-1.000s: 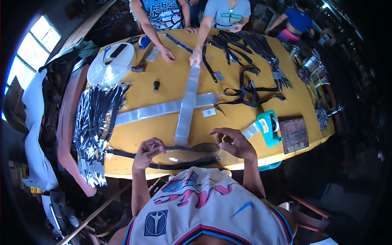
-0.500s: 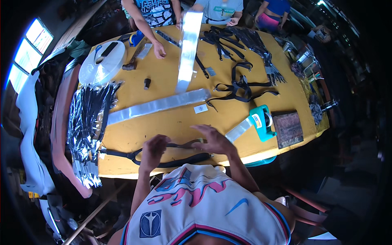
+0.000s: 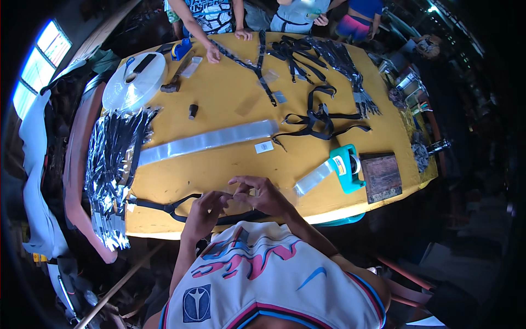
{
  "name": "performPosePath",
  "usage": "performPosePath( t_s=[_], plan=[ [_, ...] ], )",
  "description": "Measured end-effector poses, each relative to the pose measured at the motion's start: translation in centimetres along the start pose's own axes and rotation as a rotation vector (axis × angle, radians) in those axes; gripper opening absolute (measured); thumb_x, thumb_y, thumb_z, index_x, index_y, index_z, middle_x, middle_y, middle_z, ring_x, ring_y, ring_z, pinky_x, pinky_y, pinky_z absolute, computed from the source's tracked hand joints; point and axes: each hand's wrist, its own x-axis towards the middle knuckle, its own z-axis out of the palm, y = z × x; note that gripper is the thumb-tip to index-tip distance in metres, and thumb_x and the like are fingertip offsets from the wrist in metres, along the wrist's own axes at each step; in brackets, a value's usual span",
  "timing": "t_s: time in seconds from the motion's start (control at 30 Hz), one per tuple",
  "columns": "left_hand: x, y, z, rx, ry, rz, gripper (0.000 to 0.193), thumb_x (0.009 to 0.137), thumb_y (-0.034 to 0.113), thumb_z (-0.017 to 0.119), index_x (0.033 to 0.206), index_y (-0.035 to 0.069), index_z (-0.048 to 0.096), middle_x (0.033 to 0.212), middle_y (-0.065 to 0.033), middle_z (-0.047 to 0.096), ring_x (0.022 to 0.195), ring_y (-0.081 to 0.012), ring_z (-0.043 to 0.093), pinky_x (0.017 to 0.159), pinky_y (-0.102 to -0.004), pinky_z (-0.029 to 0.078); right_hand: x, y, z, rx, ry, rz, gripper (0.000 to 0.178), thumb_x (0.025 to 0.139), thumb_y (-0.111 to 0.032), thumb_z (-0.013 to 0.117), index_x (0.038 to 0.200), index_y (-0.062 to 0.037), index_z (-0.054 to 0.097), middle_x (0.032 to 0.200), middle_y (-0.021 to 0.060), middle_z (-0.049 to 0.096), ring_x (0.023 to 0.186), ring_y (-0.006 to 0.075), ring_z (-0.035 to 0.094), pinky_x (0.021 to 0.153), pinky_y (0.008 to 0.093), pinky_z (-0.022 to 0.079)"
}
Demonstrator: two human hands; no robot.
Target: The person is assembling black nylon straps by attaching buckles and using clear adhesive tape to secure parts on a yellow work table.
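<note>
My left hand (image 3: 204, 213) and my right hand (image 3: 264, 198) are close together above the near edge of the table. The fingers of both are bent inward and pinched, their tips almost meeting. A thin, pale bit shows by the right fingers, too small to name. Below them lies a black strap harness (image 3: 158, 205), its loop spreading under both hands and its end reaching left; the hands hide part of it. Right of my right hand a strip of clear film (image 3: 313, 180) runs to a teal tape dispenser (image 3: 344, 169).
A yellow table (image 3: 213, 112) carries a long clear plastic sleeve (image 3: 208, 143), a white card (image 3: 264, 147), a dark block (image 3: 382, 176) and more black straps (image 3: 320, 123). Bagged straps (image 3: 112, 170) are piled left, near a large white roll (image 3: 134, 88). Co-workers stand across the table.
My hands have come together, their fingers closing from a spread pose. Across the table, the long clear sleeve held upright is gone from there, and a black strap shows in its place.
</note>
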Motion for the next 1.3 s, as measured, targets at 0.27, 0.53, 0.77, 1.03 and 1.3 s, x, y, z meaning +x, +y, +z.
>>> performPosePath(
  t_s=[0.27, 0.53, 0.77, 1.03, 1.3],
  plan=[
    [0.0, 0.5, 0.3, 0.260, 0.071, 0.071, 0.013, 0.097, 0.001, 0.054, 0.106, -0.003, 0.063, 0.086, -0.0136, 0.068, 0.072, -0.0224, 0.068, 0.067, -0.0326, 0.053, -0.2, -0.7, -0.6, -0.126, -0.027, -0.081, 0.035, 0.091, -0.008, 0.070, 0.126, -0.0061, 0.063, 0.085, 0.0034, 0.067, 0.081, 0.0110, 0.062, 0.076, 0.0303, 0.049],
    [1.1, -0.2, 0.6, 0.166, 0.110, 0.180, 0.009, 0.094, -0.006, 0.051, 0.097, -0.003, 0.058, 0.078, -0.0107, 0.063, 0.065, -0.0184, 0.062, 0.061, -0.0302, 0.050, -0.1, -1.8, -1.6, -0.165, -0.044, -0.061, 0.035, 0.092, -0.009, 0.068, 0.127, -0.0042, 0.061, 0.082, 0.0082, 0.065, 0.076, 0.0171, 0.063, 0.076, 0.0334, 0.051],
    [1.7, -1.0, 1.8, 0.283, 0.179, 0.290, 0.005, 0.092, -0.007, 0.050, 0.092, -0.002, 0.053, 0.076, -0.0153, 0.056, 0.065, -0.0311, 0.058, 0.060, -0.0374, 0.045, 0.6, -1.3, 0.1, -0.172, -0.042, -0.165, 0.043, 0.096, -0.017, 0.068, 0.134, -0.0038, 0.054, 0.082, 0.0056, 0.064, 0.077, 0.0135, 0.062, 0.074, 0.0312, 0.051],
    [3.0, -5.4, 2.4, 0.567, 0.330, 0.460, 0.014, 0.101, 0.009, 0.050, 0.090, -0.001, 0.052, 0.079, -0.0169, 0.057, 0.065, -0.0330, 0.056, 0.057, -0.0395, 0.043, 0.9, -2.0, 1.7, 0.044, -0.006, -0.098, 0.040, 0.100, -0.012, 0.061, 0.138, -0.0024, 0.050, 0.088, 0.0065, 0.065, 0.082, 0.0134, 0.063, 0.075, 0.0309, 0.051],
    [2.8, -1.3, 1.1, -0.371, 0.157, 0.107, 0.028, 0.105, 0.027, 0.053, 0.094, 0.002, 0.058, 0.084, -0.0021, 0.059, 0.068, -0.0062, 0.053, 0.061, -0.0229, 0.044, 1.3, -1.7, 1.6, 0.083, 0.089, -0.042, 0.040, 0.100, -0.016, 0.060, 0.137, -0.0024, 0.051, 0.081, 0.0063, 0.070, 0.078, 0.0110, 0.068, 0.073, 0.0277, 0.054]
  ],
)
